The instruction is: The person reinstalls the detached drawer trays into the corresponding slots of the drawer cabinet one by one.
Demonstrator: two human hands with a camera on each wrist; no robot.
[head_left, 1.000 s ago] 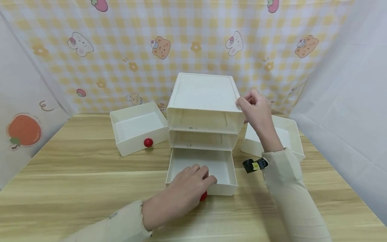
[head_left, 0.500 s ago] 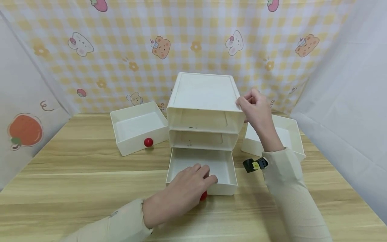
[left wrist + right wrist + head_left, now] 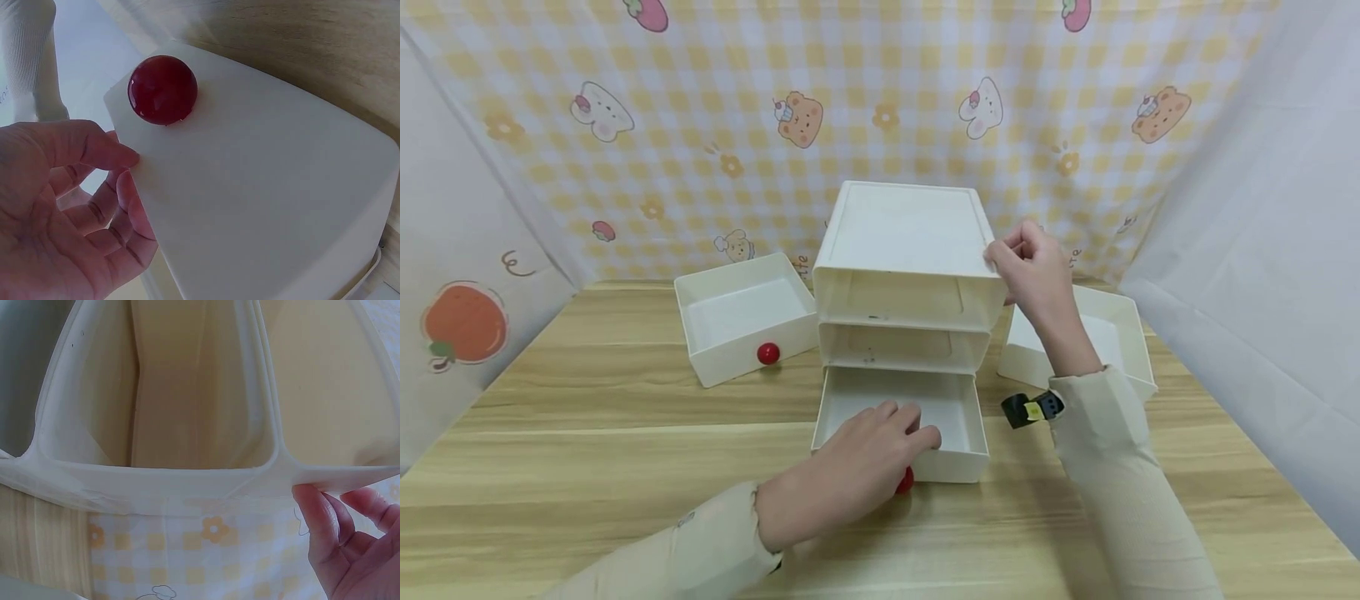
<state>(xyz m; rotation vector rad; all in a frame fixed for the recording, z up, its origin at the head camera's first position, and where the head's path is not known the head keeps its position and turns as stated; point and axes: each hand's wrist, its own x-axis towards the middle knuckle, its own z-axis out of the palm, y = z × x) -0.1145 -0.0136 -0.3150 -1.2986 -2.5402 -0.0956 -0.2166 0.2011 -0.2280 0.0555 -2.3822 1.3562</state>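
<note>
A white plastic drawer cabinet [image 3: 910, 229] stands mid-table, its two upper slots without drawers. From its lowest slot a drawer [image 3: 953, 469] sticks well out, with a round red knob [image 3: 162, 90] on its front. My left hand [image 3: 865, 462] pinches the upper edge of that drawer front, thumb outside and fingers inside, beside the knob. With bent fingers, my right hand [image 3: 1036, 275] holds the cabinet's upper right front corner; the right wrist view shows the fingertips [image 3: 306, 490] against its outer wall.
One loose white drawer [image 3: 752, 346] with a red knob sits left of the cabinet. Another white drawer [image 3: 1116, 333] lies on the right, partly behind the right arm. Patterned cloth [image 3: 880, 92] hangs close behind the cabinet. A black strap [image 3: 1030, 409] shows at the right wrist.
</note>
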